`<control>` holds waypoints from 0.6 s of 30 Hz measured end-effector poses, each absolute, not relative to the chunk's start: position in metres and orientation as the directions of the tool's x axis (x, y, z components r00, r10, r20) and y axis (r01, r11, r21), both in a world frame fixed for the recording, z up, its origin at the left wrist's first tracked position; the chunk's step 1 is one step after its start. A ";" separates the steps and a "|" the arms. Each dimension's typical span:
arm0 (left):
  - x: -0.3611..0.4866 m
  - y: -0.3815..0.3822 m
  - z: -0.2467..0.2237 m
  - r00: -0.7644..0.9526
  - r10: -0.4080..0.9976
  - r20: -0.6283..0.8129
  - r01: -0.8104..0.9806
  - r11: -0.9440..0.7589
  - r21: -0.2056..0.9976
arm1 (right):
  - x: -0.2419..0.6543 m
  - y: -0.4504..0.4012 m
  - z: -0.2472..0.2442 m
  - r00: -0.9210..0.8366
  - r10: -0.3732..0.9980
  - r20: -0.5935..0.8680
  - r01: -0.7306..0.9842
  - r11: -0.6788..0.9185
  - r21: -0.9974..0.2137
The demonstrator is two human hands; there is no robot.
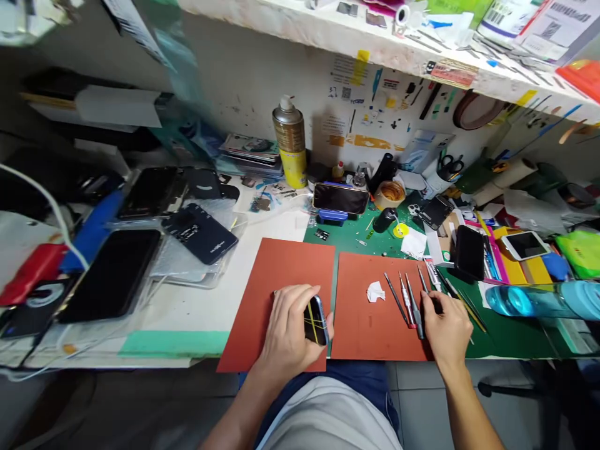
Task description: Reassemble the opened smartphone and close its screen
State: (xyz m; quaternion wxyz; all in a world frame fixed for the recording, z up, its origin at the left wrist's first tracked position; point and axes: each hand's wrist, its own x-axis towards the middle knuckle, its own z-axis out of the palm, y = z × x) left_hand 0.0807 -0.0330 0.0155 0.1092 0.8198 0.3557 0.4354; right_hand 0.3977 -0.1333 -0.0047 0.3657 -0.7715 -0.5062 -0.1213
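Observation:
My left hand (290, 325) is wrapped round a dark phone (315, 322) with yellow lines on its face, tilted above the left red-brown mat (248, 312). Over at the right edge of the right mat (356, 331), my right hand (445, 322) has its fingers pinched at the lower end of a thin metal tool (422, 279). Beside it on the mat lie more slim tools, among them grey tweezers (415, 306) and a silver-handled tool (406, 300). A crumpled white tissue (375, 292) rests left of the tools.
Phone parts (201, 232) and a large black screen (112, 275) lie at the left. Behind the mats stand a yellow spray can (291, 144) and a propped phone (341, 199). A blue bottle (539, 301) lies at the right, below an overhanging shelf (300, 37).

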 end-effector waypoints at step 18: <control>0.087 -0.041 0.005 0.322 0.629 0.708 0.506 -0.746 0.433 | 0.228 -0.096 0.070 0.196 0.962 0.191 0.371 0.108 -0.922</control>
